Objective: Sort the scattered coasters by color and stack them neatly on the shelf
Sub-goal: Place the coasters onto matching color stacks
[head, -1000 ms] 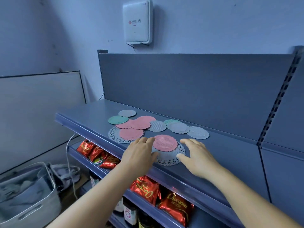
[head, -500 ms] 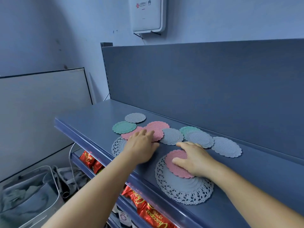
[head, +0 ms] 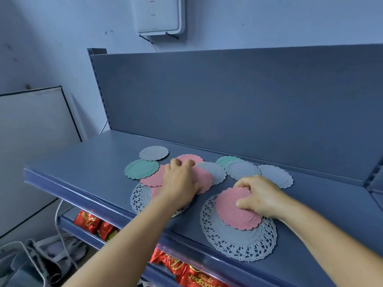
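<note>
Round scalloped coasters lie scattered on the grey shelf (head: 99, 162): pink, green and grey ones. My right hand (head: 259, 195) curls its fingers over the far edge of a pink coaster (head: 234, 214), which lies on a large grey lace doily (head: 238, 243). My left hand (head: 180, 179) rests with bent fingers on a cluster of overlapping pink coasters (head: 205, 179); a second lace doily (head: 141, 197) lies partly under them. A green coaster (head: 141, 168) and a grey coaster (head: 153, 153) sit to the left. Another green coaster (head: 226, 161) and grey coasters (head: 275, 176) lie to the right.
The shelf's back panel (head: 228, 104) rises right behind the coasters. A white wall box (head: 159, 15) hangs above. Red snack packets (head: 89, 221) fill the lower shelf. A grey basket (head: 18, 264) stands on the floor at the lower left.
The camera came closer to the shelf. My left hand slid further over the pink cluster; my right hand's fingers curled more over the pink coaster's far edge.
</note>
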`<state>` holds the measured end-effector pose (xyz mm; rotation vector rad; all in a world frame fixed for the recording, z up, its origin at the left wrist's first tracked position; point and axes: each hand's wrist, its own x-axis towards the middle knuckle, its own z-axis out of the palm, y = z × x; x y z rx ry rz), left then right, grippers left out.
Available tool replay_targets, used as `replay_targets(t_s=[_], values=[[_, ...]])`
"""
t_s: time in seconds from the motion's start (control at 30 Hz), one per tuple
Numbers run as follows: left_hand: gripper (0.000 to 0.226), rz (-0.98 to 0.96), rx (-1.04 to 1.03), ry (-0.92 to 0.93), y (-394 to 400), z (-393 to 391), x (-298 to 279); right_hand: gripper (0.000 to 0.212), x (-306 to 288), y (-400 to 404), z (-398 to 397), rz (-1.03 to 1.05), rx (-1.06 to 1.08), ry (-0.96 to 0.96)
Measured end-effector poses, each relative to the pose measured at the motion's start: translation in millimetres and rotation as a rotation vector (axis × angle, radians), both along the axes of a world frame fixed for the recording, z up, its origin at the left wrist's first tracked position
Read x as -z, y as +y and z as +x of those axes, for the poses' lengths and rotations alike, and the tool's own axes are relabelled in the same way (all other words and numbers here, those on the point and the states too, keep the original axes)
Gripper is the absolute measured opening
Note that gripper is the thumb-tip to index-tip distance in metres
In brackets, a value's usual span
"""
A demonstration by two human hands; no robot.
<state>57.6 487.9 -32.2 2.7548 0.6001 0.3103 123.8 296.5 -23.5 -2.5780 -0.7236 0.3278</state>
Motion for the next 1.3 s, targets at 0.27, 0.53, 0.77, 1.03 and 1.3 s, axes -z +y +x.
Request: replay_targets(t_s=[0.27,0.53,0.77,1.03,1.3], values=[[0.048,-0.202,0.087,-0.174,-2.9,-1.8,-18.9,0.013,-2.7,-26.3,-23.5,0.237,0.21,-0.099],[0.025,-0.422,0.337,-0.36,-67.9,1.7,-38.9,0.009,-16.7,-79.4,-60.1,0.427,0.472,-0.181],[0.012,-0.508,0.521,-0.313,-159.2,12.7,-35.0,0.012,-18.8,-169.1,-82.8,0.455,0.659,-0.245],[0.012,-0.559,0.63,-0.259,-300.0,19.2,-30.0,0.013,-15.6,-307.4,-99.6,0.448,0.777,-0.301],[0.009,-0.604,0.676,-0.202,-449.2,22.5,-26.6,0.012,-14.8,-450.5,-109.4,0.428,0.855,-0.333]])
